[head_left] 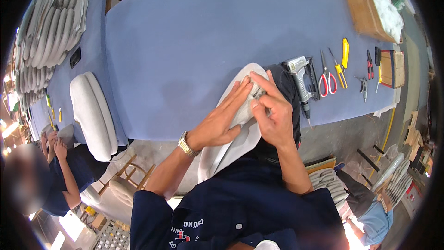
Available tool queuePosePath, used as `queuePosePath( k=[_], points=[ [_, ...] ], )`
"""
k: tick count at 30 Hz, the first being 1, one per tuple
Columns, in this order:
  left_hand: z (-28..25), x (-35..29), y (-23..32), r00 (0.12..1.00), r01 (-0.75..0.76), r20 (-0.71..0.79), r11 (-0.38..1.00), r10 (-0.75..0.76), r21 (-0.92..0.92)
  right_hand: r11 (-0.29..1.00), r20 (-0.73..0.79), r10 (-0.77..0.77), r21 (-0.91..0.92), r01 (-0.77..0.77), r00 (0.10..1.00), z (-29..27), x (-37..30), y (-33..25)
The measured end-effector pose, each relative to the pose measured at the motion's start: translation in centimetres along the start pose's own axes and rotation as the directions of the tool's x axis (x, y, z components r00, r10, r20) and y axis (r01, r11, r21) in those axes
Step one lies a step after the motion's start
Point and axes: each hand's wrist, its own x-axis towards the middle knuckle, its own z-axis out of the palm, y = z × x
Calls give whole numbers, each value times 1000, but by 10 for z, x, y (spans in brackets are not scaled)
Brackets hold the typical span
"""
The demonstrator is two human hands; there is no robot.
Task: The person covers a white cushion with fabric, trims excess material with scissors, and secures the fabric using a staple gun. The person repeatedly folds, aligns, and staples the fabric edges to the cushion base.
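Note:
A light grey upholstered pad [211, 163] with a curved outline leans over the table's near edge against my body. My left hand [221, 119] lies flat on it with the fingers stretched out toward its upper end; a metal-band watch [186, 143] is on that wrist. At the same upper end my right hand [276, 116] presses its extended index finger beside the left fingertips. Its thumb and other fingers are curled at the pad's surface, by a small dark spot. What they pinch, if anything, is hidden. A silver staple gun [299, 78] lies just right of the pad.
On the blue table [185, 41] at right lie red-handled scissors [328, 83], a yellow screwdriver [341, 77], a yellow cutter [345, 53] and pliers [370, 67]. A box [363, 11] of white stuffing stands behind. Grey pads [92, 115] lie left; co-workers [69, 180] sit both sides.

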Motion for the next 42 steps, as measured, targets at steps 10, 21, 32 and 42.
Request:
queuePosePath(
  k=[10,21,32,42],
  points=[
    [-17,49,-31,992,106,87,981,-92,-164,851,-50,195,505,-144,979,16,13,88],
    [-9,75,-42,942,335,60,934,-330,-125,826,-65,154,556,-93,986,26,6,101],
    [15,77,-11,925,378,-147,895,-351,236,930,12,184,322,-178,983,-27,4,91],
    [27,79,12,873,487,-202,810,-444,326,691,-320,399,-511,-511,859,-81,-19,221]
  ],
)
